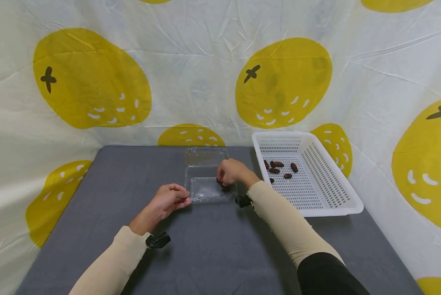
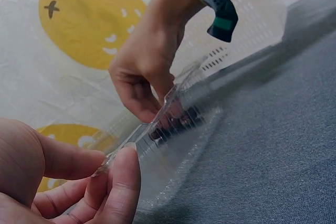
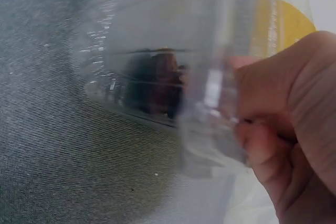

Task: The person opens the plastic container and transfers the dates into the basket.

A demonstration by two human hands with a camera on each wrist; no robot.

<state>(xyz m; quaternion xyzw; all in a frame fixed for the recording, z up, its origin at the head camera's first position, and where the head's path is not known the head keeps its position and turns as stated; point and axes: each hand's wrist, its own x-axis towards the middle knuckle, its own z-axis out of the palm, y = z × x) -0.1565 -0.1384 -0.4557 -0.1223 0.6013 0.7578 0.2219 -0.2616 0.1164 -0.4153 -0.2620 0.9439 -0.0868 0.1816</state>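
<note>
A clear plastic clamshell box (image 1: 205, 189) lies on the grey table with its lid (image 1: 205, 156) folded back. My left hand (image 1: 170, 199) pinches its near left rim between thumb and fingers, plain in the left wrist view. Over the box's right side, my right hand (image 1: 232, 172) reaches down with curled fingers, pinching a dark brown oval fruit, perhaps a date. Dark fruits (image 2: 176, 125) show through the wall at its fingertips in the left wrist view. The right wrist view also shows a fruit (image 3: 167, 82) through the plastic; the fingertips there are partly hidden and blurred.
A white perforated basket (image 1: 331, 196) stands right of the box, beside the right forearm. Several dark brown oval fruits (image 1: 287, 176) lie in its left part. Behind the table (image 1: 106, 192) hangs a white cloth (image 1: 194, 90) printed with yellow fruit.
</note>
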